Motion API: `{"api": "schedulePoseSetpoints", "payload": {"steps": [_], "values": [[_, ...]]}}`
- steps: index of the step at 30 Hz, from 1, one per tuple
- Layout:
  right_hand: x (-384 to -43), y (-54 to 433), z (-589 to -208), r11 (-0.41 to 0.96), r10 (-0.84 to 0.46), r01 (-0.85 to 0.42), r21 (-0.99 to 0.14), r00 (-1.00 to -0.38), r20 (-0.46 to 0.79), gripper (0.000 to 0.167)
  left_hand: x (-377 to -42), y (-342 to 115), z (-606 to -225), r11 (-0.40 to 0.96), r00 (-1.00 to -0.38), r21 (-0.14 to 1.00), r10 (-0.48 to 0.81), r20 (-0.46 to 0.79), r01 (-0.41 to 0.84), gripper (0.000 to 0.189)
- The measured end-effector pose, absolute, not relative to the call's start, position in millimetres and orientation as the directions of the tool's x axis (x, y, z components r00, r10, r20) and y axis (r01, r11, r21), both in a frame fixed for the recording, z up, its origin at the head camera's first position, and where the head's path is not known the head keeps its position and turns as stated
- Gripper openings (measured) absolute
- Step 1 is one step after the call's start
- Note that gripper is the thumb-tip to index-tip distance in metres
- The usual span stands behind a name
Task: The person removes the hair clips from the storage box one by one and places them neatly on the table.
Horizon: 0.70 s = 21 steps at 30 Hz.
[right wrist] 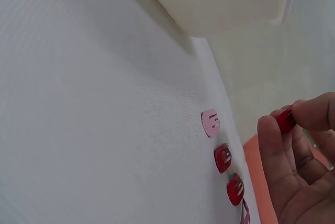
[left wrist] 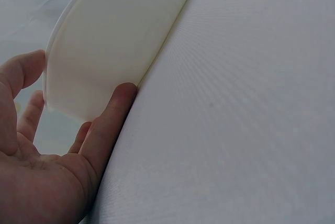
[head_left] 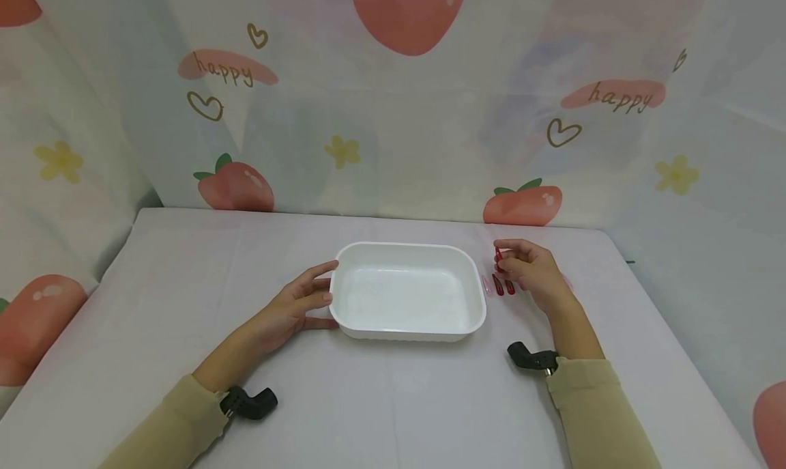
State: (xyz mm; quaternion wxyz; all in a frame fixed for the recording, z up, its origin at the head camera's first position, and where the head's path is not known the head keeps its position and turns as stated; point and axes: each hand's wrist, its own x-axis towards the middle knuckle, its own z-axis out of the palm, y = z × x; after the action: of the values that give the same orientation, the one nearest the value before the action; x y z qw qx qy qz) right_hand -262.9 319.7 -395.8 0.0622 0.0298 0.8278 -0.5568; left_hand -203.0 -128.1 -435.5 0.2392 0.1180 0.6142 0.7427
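A white rectangular tray [head_left: 405,334] sits on the table. My left hand [head_left: 295,308] is at its left end, fingers spread and fairly straight, fingertips against the rim and side wall. In the left wrist view the tray's side wall [left wrist: 104,51] shows with one fingertip low on it. To the right of the tray, my right hand [head_left: 533,271] pinches a red hair clip [right wrist: 286,121] between thumb and fingers, raised above the tabletop. Below that hand lie a pink hair clip [right wrist: 210,123] and two red hair clips [right wrist: 222,158] in a row; the hand partly hides what lies further right.
The table [head_left: 393,401] has a white cloth. Behind it hangs a printed curtain [head_left: 417,128] with fruit, flowers and lettering. A black wrist mount [head_left: 248,403] sticks out from the left sleeve, and another black mount [head_left: 529,357] from the right sleeve.
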Motion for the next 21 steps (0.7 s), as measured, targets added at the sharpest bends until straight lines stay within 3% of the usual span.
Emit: {"api": "schedulePoseSetpoints", "payload": {"steps": [21], "values": [[-263.8, 321.5, -400.5, 0.349, -0.048, 0.114, -0.930, -0.989, -0.139, 0.044, -203.5, -127.6, -436.4, -0.125, -0.859, 0.969, 0.497, -0.123, -0.211, 0.064]]}}
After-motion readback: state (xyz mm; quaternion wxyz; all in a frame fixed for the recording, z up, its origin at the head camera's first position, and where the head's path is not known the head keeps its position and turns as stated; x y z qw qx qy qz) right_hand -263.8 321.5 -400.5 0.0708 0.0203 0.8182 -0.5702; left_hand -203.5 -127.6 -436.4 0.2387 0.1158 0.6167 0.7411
